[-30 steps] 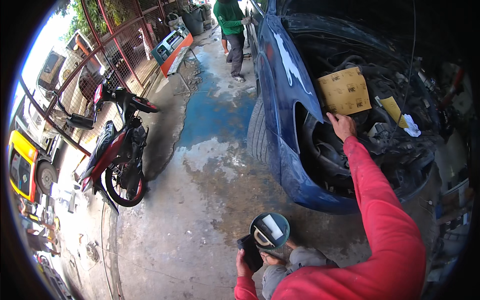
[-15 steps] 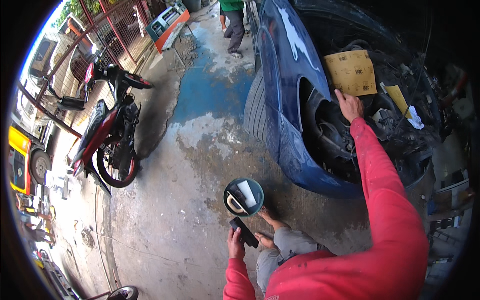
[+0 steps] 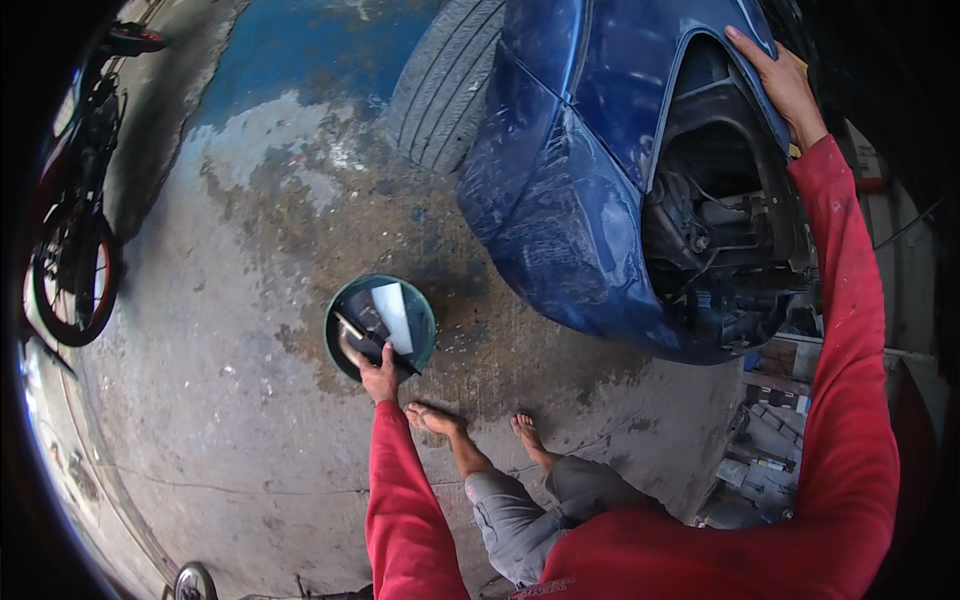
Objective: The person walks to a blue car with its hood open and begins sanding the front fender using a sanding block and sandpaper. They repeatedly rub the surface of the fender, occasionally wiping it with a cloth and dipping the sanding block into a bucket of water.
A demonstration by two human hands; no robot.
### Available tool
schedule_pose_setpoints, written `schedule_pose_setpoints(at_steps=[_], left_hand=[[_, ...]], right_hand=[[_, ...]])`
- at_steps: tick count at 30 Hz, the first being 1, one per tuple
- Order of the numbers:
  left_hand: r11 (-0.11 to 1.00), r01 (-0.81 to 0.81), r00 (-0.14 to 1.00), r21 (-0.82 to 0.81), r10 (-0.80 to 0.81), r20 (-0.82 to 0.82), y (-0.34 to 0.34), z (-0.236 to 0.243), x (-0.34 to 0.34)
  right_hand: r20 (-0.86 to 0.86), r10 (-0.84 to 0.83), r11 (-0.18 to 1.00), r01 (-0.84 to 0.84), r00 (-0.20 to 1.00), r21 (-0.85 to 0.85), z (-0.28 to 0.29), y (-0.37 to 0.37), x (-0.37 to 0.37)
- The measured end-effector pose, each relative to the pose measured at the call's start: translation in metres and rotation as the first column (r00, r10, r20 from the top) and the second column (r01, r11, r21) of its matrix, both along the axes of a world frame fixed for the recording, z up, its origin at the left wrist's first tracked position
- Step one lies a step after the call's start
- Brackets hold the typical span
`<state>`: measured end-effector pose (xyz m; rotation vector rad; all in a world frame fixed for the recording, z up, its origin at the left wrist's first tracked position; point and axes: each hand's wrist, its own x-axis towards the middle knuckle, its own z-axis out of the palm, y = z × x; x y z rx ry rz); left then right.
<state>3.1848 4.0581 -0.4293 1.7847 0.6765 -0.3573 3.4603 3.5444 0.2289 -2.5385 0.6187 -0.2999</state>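
Observation:
At the green bucket [image 3: 428, 335] on the floor, my left hand [image 3: 378, 378] is closed on a black block [image 3: 402, 366], held over the near rim. Inside the bucket are a white flat piece [image 3: 392, 315], some dark pieces and a beige-handled item partly covered by my hand. Over on the right, my right hand [image 3: 785, 90] clasps the blue car fender's edge [image 3: 757, 75] above the headlight opening. One digit lies along the painted side; the other fingertips are hidden. A sliver of tan sheet [image 3: 797, 60] shows just past that hand.
The car's blue bumper [image 3: 560, 240] has pale scuffed areas, and its tyre [image 3: 445, 85] stands beyond. A motorcycle [image 3: 80, 230] is at the left edge. My feet [image 3: 437, 420] are close behind the bucket. Cluttered items [image 3: 765, 450] lie at the lower right.
My view has tipped down toward the floor. My left hand has moved forward with the black block, from beside the bucket to its rim. The tan sheet is now mostly out of sight.

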Motion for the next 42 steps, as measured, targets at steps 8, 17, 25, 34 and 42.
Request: schedule_pose_setpoints(at_steps=[8,17,25,34,42], left_hand=[[0.777,0.362,0.932,0.514,-0.285,-0.226,-0.057,-0.128,0.047],[0.487,-0.500,0.864,-0.716,0.224,-0.451,-0.017,-0.127,0.046],[0.725,0.120,0.981,-0.678,0.020,0.195,-0.170,0.257,0.103],[0.954,0.200,0.617,0.224,-0.300,0.727,-0.290,0.402,0.098],[0.971,0.185,0.650,0.152,-0.236,0.722,-0.288,0.389,0.101]], right_hand=[[-0.007,-0.033,0.998,0.033,0.999,-0.047,0.011,0.008,-0.004],[0.078,-0.033,0.996,0.039,0.996,-0.080,-0.004,0.042,-0.003],[0.153,0.136,0.939,-0.077,0.979,-0.335,-0.009,0.013,0.002],[0.245,0.155,0.986,-0.165,0.957,0.020,0.007,0.016,0.033],[0.234,0.126,0.988,-0.143,0.964,0.060,0.004,0.010,0.032]])
